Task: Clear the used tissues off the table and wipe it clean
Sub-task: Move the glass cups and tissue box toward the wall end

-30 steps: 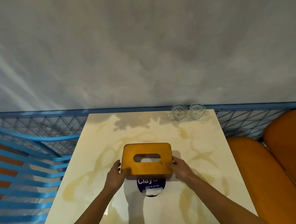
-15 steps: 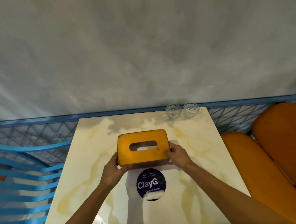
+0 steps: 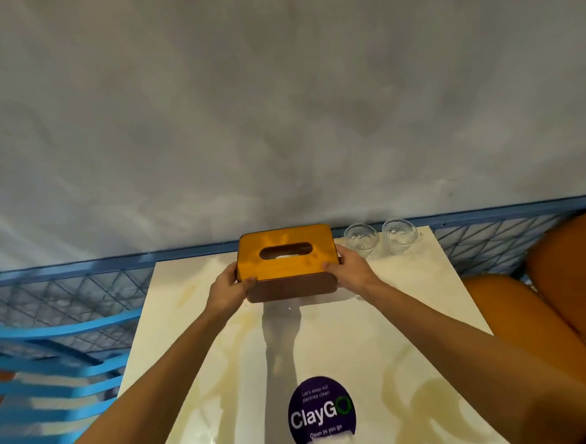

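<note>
The wooden tissue box (image 3: 287, 256) and two glass cups (image 3: 361, 241) line the table's (image 3: 410, 317) far edge by the blue railing (image 3: 81, 269); the middle offers passage.

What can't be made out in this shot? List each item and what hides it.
Head view only:
- Underside of the tissue box: hidden by its own front wall, so resting or lifted is unclear.
- Tissues inside: only a white sliver shows through the slot.
- Table near edge: cut off by the frame's bottom.
- Sticker lower edge: covered by a white patch, glare or paper unclear.
</note>
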`<state>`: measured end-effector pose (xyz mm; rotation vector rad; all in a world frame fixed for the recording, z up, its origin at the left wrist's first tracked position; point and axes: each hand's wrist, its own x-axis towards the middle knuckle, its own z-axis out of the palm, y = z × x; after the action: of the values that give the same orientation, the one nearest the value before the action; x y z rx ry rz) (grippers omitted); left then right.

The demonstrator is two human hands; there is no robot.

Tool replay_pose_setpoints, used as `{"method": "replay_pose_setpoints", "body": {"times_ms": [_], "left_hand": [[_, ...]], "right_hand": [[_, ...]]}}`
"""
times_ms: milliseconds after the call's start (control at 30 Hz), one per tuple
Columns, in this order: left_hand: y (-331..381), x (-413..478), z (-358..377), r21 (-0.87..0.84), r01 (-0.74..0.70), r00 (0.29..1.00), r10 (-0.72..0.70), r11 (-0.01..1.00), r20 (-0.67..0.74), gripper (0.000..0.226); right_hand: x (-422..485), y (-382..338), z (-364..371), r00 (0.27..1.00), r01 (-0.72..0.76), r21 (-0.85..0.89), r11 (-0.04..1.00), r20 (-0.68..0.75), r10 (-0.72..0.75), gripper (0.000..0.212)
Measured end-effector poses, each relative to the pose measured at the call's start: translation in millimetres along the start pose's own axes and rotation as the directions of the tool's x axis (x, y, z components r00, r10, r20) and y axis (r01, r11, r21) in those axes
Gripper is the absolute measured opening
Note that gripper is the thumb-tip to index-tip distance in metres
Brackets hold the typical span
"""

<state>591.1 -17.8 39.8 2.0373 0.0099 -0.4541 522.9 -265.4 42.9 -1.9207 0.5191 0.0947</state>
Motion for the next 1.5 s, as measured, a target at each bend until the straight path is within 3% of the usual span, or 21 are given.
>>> {"method": "replay_pose_setpoints", "body": {"times_ms": [300, 600, 733, 867, 1000, 1100, 1233, 1500], "left_hand": [[2.4, 72.4, 12.6, 0.008, -0.012, 1.000, 0.012, 1.000, 0.010, 0.040], [-18.5, 91.3, 15.6, -0.142, 0.055, 0.998, -0.048, 0.988, 0.051, 0.043], [-14.9, 84.7, 17.9, -0.057, 0.059, 0.997, -0.056, 0.997, 0.058, 0.043], [-1.8, 52.6, 22.6, 0.059, -0.021, 0.996, 0.026, 0.998, -0.081, 0.055], [1.7, 4.4, 20.4, -0.029, -0.140, 0.968, 0.130, 0.990, -0.216, 0.046], [-5.1, -27.6, 16.5, -0.037, -0.152, 0.980, 0.146, 0.988, -0.136, 0.027], [-1.8, -75.4, 15.5, -0.036, -0.177, 0.983, 0.178, 0.984, 0.032, 0.020], [-10.2, -166.9, 8.6, -0.016, -0.173, 0.978, 0.174, 0.985, 0.119, 0.018]], "right_hand": [[69.1, 6.8, 2.1, 0.999, 0.035, -0.204, 0.978, -0.022, -0.040, 0.033], [89.7, 31.5, 17.9, 0.999, -0.016, -0.294, 0.956, 0.022, 0.023, 0.060], [87.2, 28.5, 16.0, 0.998, -0.035, -0.307, 0.951, 0.042, 0.050, 0.061], [64.0, 14.2, 10.6, 1.000, -0.007, -0.329, 0.944, 0.005, 0.009, 0.056], [24.4, 5.9, 6.9, 0.995, 0.100, -0.339, 0.936, 0.035, -0.093, 0.049], [-6.8, 7.1, 5.3, 0.990, 0.143, -0.349, 0.926, 0.036, -0.139, 0.038], [-53.6, 3.8, 7.5, 0.981, 0.176, -0.299, 0.938, 0.127, -0.144, 0.017], [-158.1, 0.0, 27.1, 0.964, 0.247, -0.240, 0.939, 0.161, -0.213, 0.018]]}}
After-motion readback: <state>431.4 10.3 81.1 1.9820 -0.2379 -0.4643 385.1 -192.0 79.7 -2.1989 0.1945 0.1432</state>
